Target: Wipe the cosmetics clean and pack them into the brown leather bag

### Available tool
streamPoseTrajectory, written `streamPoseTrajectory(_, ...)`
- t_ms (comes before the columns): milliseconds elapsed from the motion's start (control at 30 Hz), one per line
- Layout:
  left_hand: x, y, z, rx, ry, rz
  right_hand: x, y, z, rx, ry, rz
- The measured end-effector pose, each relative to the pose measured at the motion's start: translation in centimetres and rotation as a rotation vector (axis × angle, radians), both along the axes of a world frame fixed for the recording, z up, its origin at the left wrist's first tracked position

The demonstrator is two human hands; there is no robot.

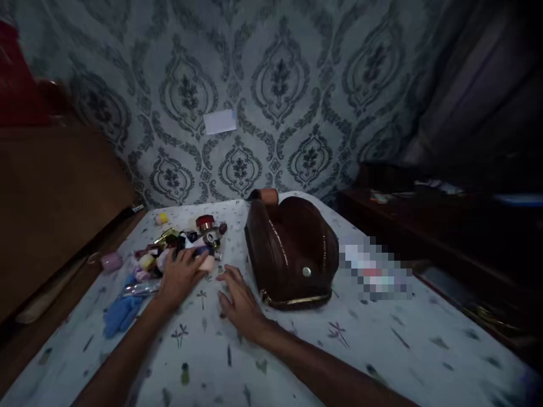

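Note:
A dark brown glossy bag (pixel 292 251) with a gold zip and a round stud lies on a white patterned bedsheet (pixel 382 350). To its left is a heap of small cosmetics (pixel 186 243): bottles, tubes, a red-capped jar. My left hand (pixel 180 274) rests on the heap's near edge, fingers spread over the items and touching a pale pink piece (pixel 207 263). My right hand (pixel 237 302) lies flat on the sheet with fingers apart, just left of the bag and holding nothing.
A blue cloth-like item (pixel 121 314) and a clear wrapped packet lie left of my left arm. A pink round item (pixel 111 261) sits at the bed's left edge. Brown furniture stands left, a dark shelf (pixel 424 220) right, patterned wallpaper behind.

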State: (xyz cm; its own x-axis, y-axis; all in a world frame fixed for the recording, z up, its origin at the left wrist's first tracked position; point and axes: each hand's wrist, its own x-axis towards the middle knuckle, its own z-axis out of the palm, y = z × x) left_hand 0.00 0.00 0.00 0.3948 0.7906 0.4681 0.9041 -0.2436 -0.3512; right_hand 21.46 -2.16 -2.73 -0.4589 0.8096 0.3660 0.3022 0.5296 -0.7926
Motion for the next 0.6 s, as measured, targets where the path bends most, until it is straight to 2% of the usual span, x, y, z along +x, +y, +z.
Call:
streamPoseTrajectory(233, -0.7, 0.6, 1.2, -0.063, -0.035, 0.090, 0.0, 0.0, -0.2, -0.016, 0.014, -0.011)
streamPoseTrajectory(600, -3.3, 1.9, 2.9, -0.102, 0.020, 0.321, 0.2, -0.1, 0.0, -0.011, 0.034, -0.016)
